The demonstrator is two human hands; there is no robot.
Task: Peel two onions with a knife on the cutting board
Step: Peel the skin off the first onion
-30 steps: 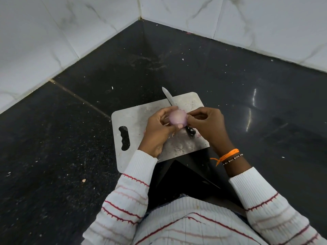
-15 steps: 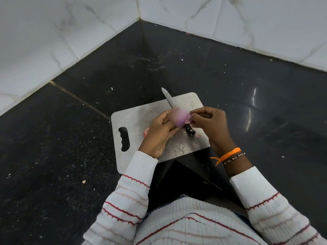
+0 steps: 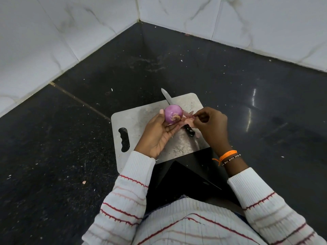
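My left hand (image 3: 158,133) holds a purple onion (image 3: 172,115) above the steel cutting board (image 3: 139,119), root end turned toward me. My right hand (image 3: 211,125) pinches a strip of pale pink onion skin (image 3: 188,119) that still hangs from the onion's right side. The knife (image 3: 168,98) lies flat on the board under the hands, its blade tip pointing past the far edge and its black handle (image 3: 190,131) showing between my hands. I see only one onion; a second one is not in view.
The board sits on a black speckled stone counter (image 3: 70,138) in a corner of white marble-tiled walls (image 3: 53,32). The board's handle slot (image 3: 124,139) is at its left end. Small peel scraps lie on the board by the knife handle and on the counter.
My left hand has turned the onion so its root end faces me, and my right hand has pulled a strip of skin away to the right. The knife has not moved.
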